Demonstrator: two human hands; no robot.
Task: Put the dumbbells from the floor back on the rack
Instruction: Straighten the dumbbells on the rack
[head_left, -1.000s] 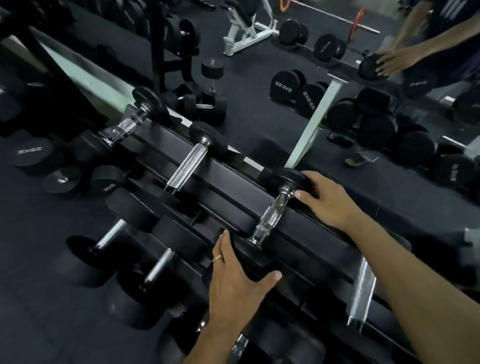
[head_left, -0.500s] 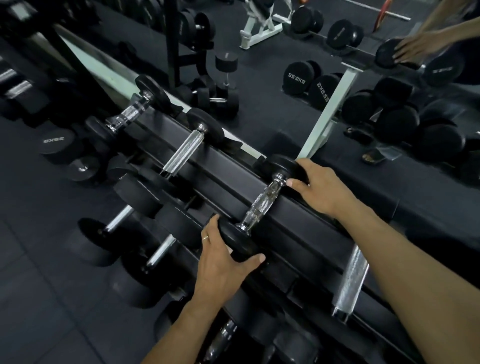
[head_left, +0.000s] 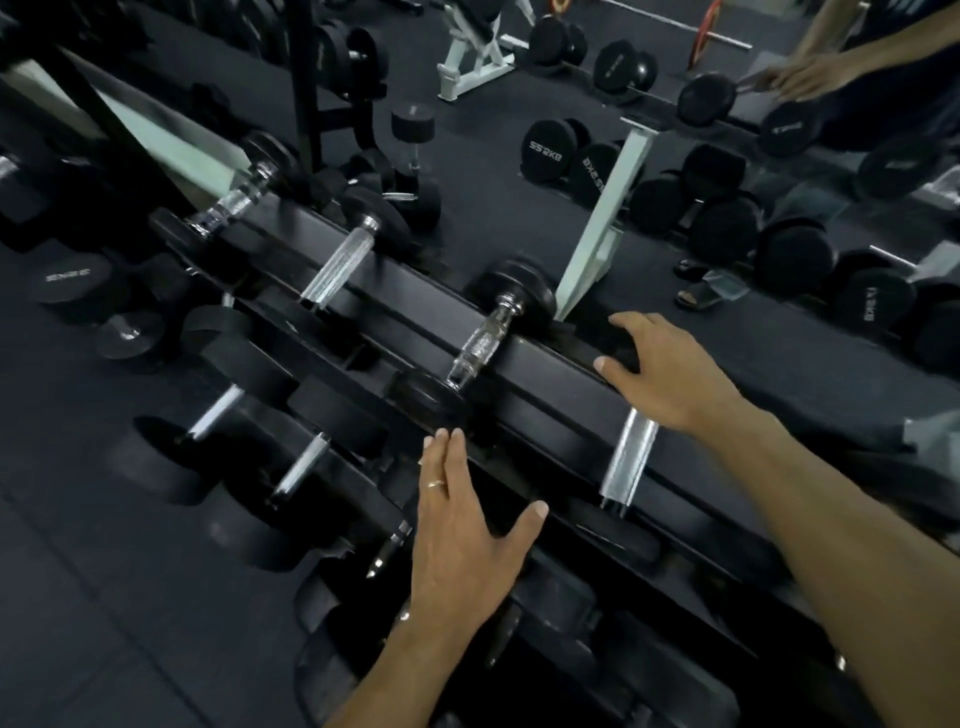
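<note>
A black dumbbell (head_left: 483, 343) with a chrome handle lies across the top tier of the black rack (head_left: 561, 374). My left hand (head_left: 467, 535) hovers just below its near head, fingers straight and spread, holding nothing. My right hand (head_left: 670, 369) is to the right of its far head, fingers spread and loosely bent over the rack's top rail, off the dumbbell. Two more chrome-handled dumbbells (head_left: 337, 265) sit further left on the same tier, and another chrome handle (head_left: 628, 462) lies to the right.
Lower tiers hold several larger dumbbells (head_left: 249, 410). A mirror behind the rack reflects the rack, a white bench (head_left: 478, 57) and my own reflected hand (head_left: 810, 78). Dark rubber floor (head_left: 104, 623) spreads at the lower left, with heavy dumbbells (head_left: 72, 283) standing at the left.
Both hands have let go of the dumbbell's heads. My left hand drew back toward me and my right hand slid right along the rail. The dumbbell stays on the top tier.
</note>
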